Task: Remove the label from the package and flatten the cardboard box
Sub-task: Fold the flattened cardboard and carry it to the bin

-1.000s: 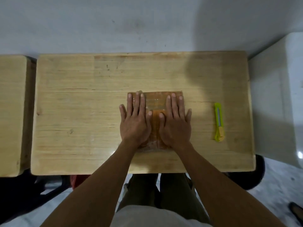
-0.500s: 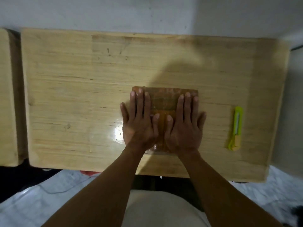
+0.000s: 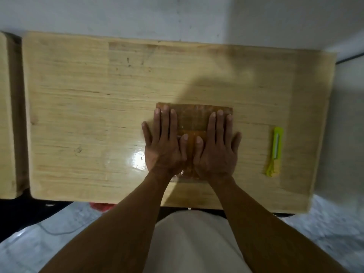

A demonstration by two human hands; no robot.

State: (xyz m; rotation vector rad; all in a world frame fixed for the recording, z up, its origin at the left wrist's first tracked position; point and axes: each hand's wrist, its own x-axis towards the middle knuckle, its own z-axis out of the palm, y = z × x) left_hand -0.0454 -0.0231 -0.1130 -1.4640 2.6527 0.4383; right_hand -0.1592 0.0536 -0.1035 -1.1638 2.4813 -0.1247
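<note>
A brown cardboard box, flattened and covered in shiny tape, lies on the wooden table just right of its middle. My left hand presses flat on its left half, fingers spread and pointing away from me. Beside it, my right hand lies palm down on the right half, thumbs almost touching. Both palms hide most of the box; only its far strip and a narrow band between the hands show. No label is visible.
A yellow-green utility knife lies on the table to the right of my right hand. A second wooden table stands at the left. A pale wall runs behind, and a white surface is at the right.
Both hands stay flat on the box throughout. My head has leaned forward and over the table, so the table fills more of the view.
</note>
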